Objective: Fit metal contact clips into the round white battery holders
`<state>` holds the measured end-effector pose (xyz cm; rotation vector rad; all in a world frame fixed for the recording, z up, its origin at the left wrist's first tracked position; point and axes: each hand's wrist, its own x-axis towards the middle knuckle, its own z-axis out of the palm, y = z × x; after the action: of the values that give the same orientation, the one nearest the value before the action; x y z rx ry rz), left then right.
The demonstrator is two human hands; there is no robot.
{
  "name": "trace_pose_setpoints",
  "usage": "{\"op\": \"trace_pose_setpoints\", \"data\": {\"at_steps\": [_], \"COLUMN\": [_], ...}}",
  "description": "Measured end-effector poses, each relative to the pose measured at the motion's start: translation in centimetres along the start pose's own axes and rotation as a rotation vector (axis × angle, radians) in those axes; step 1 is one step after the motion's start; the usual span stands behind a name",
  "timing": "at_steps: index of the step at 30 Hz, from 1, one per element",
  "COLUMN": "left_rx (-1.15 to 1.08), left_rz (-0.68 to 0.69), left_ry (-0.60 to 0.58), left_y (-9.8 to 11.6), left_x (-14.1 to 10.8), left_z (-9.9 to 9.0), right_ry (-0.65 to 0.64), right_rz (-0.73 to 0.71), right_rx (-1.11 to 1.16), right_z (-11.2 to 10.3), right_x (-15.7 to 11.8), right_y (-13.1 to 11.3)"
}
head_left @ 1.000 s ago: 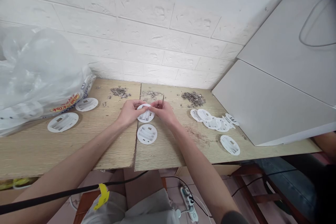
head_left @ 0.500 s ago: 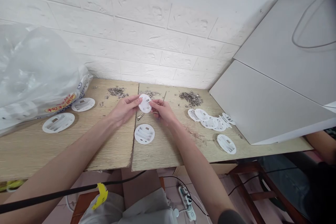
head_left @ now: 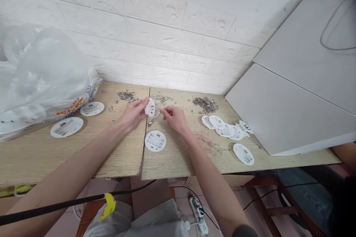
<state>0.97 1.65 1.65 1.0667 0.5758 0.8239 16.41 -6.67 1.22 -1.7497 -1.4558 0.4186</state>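
Your bench (head_left: 119, 159) has a matt, wood-grained top; the round discs (head_left: 155, 141) are smooth white plastic. Small metal bits (head_left: 205, 104) glint at one o'clock; the bag (head_left: 47, 70) at ten is glossy, crinkled plastic.

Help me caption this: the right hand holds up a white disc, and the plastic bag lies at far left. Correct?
Not quite: in the head view, the left hand holds up the white disc; the plastic bag is as stated.

White disc (head_left: 150, 107): steeply tilted, held at its edge in the left hand (head_left: 135, 114). Metal tool (head_left: 154, 119): slim, diagonal, by the right hand (head_left: 174, 118); contact unclear. Near disc (head_left: 155, 141): flat, recessed face up.
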Motion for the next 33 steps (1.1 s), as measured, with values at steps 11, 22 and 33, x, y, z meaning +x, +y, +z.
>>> {"op": "trace_pose_setpoints", "data": {"at_steps": [11,22,33], "left_rx": [0.048,0.091,0.078], "left_rz": [0.001,0.005,0.014], "left_ry": [-0.027,0.027,0.025], "left_y": [-0.1,-0.7,-0.9], "left_x": [-0.3,-0.3,-0.2], "left_z": [0.3,0.6,0.4], "right_ry": [0.112,0.154,0.106], "right_rz": [-0.002,-0.12,-0.222], "right_rx": [-0.175,-0.557,-0.789], "right_z": [0.2,0.7,0.9], "right_x": [-0.4,-1.3,-1.5], "right_y": [-0.6,-1.8,-2.1]}}
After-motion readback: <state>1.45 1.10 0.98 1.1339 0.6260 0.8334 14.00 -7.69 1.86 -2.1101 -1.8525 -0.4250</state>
